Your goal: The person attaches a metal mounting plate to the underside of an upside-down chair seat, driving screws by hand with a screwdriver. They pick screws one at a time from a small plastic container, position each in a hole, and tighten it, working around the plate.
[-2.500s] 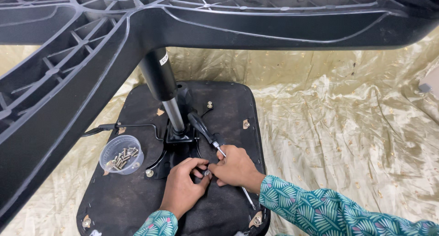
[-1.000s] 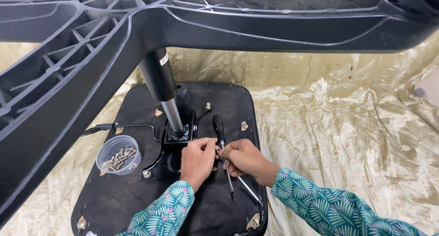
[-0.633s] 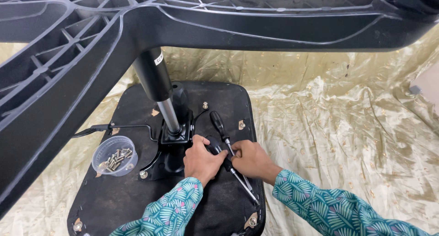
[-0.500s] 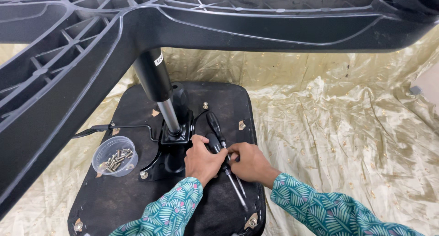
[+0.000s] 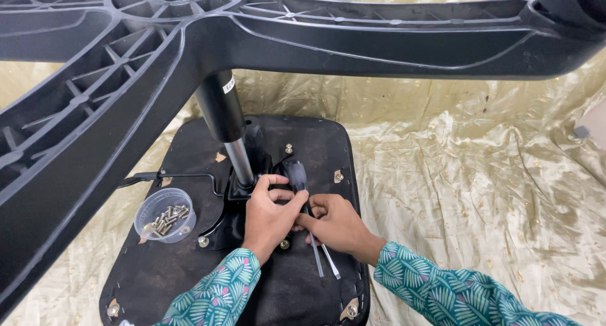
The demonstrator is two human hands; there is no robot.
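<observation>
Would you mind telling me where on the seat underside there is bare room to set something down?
Bare: the seat underside's far-left corner beyond the screw cup. Crowded: around the metal post, where left hand, right hand and screwdriver meet.

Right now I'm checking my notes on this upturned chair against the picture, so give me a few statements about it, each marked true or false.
1. The small clear cup holds screws. True.
2. The cup stands on the golden cloth. False: it stands on the black seat underside, left of the metal column.
3. Both hands are at the plate beside the column. True: the left hand and the right hand meet there.
4. The black-handled screwdriver lies out on the golden cloth. False: it is between the hands, over the seat.
5. The sleeves are plain white. False: they are teal and patterned.
</observation>
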